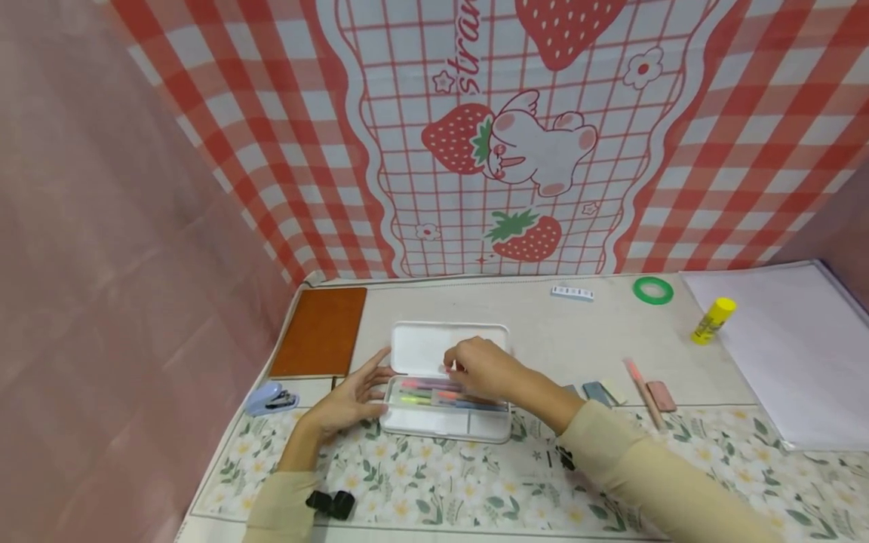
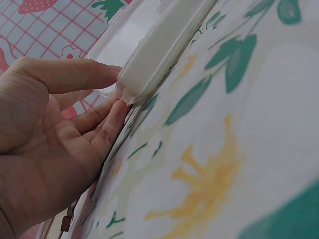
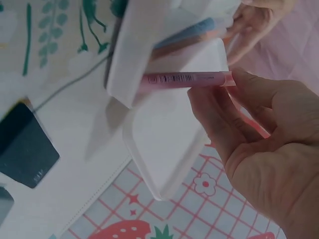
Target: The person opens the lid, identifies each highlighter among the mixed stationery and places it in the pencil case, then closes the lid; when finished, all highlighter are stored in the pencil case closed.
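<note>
A white pencil case (image 1: 444, 424) lies with its lid (image 1: 416, 348) folded back behind it. Several coloured pens (image 1: 416, 394) are in its rear part. My left hand (image 1: 348, 403) is at the case's left end; in the left wrist view, thumb and fingertips hold the corner of the case (image 2: 154, 55). Over the case, my right hand (image 1: 485, 367) pinches a pink pen (image 3: 182, 79) near one end between thumb and fingers. The right wrist view shows the pen's other end reaching to the case wall (image 3: 132, 55), where its tip is hidden.
Left of the case lie a brown notebook (image 1: 319, 332) and a blue stapler (image 1: 271, 398). To the right are erasers (image 1: 597, 392), a pink one (image 1: 661, 396), a pinkish pen (image 1: 643, 392), a glue stick (image 1: 713, 320), green tape (image 1: 653, 290) and a white board (image 1: 794, 354).
</note>
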Demonstrator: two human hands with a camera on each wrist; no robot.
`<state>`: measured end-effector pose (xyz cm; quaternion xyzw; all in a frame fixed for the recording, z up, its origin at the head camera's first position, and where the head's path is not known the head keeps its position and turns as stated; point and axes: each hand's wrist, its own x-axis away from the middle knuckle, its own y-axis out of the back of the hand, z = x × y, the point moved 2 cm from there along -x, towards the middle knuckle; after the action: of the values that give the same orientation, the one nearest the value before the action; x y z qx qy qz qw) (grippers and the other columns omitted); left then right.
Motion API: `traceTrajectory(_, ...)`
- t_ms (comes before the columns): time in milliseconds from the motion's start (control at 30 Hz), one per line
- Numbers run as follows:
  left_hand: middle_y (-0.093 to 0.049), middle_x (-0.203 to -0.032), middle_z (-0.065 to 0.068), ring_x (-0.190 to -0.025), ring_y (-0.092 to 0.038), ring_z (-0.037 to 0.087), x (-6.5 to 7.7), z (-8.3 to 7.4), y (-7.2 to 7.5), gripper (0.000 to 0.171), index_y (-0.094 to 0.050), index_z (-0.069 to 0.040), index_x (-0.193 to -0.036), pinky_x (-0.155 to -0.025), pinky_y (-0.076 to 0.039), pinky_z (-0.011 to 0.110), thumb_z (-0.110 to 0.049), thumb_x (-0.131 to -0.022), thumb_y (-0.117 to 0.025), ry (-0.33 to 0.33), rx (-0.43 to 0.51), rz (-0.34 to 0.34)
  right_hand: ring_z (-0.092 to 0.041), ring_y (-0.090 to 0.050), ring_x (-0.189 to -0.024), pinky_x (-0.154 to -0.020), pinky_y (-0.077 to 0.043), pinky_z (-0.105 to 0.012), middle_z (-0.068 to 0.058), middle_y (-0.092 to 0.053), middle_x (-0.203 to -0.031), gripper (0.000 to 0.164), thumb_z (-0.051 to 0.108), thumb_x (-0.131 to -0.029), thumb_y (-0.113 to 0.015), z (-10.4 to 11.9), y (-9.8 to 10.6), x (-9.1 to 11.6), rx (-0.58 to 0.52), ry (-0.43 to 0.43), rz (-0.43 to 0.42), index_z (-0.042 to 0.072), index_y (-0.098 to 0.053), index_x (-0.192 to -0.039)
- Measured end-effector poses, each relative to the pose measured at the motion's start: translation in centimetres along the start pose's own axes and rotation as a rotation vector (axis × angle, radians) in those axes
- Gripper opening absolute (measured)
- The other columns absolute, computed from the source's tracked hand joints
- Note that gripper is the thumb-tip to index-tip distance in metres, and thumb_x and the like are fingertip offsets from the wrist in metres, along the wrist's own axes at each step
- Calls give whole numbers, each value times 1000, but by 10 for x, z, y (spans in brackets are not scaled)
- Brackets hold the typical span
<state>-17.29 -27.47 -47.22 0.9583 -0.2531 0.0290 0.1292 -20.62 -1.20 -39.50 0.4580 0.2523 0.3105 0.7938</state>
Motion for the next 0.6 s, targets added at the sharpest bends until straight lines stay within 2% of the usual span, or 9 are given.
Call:
traceTrajectory(100,-37,-141,12,-131,-34,28,-1,0,0,96,-10,-34,-152,-103,-36,43,4,-84,-65,5,0,-3,-8,-52,-62,-56,-43,-24,3,-63,-75,12,12,-87,-66,0,-5,0,27,-17,3,7,-72,-96)
traceTrajectory(267,-37,-141,13,-131,-35,29,-1,0,0,96,-11,-34,-152,-102,-37,42,6,-83,-65,13,5,-8,-12,-59,-73,-62,-48,-27,0,-67,-83,10,14,-88,-65,3,-17,-1,121,-38,36,9,-73,-93)
traceTrajectory(400,-37,-141,13,-131,-35,28,0,0,0,96,-11,-34,-152,-103,-36,42,5,-83,-65,8,1,-8,-12,-58,-73,-64,-50,-27,0,-67,-81,7,13,-87,-67,4,-24,-2,181,-36,30,10,-73,-87)
traceTrajectory(600,-37,-141,12,-131,-35,27,0,-1,0,95,-11,-34,-152,-104,-35,44,5,-84,-65,1,-9,-8,-11,-57,-71,-64,-50,-24,0,-66,-79,7,11,-86,-67,6,-26,-2,169,-60,31,8,-73,-89)
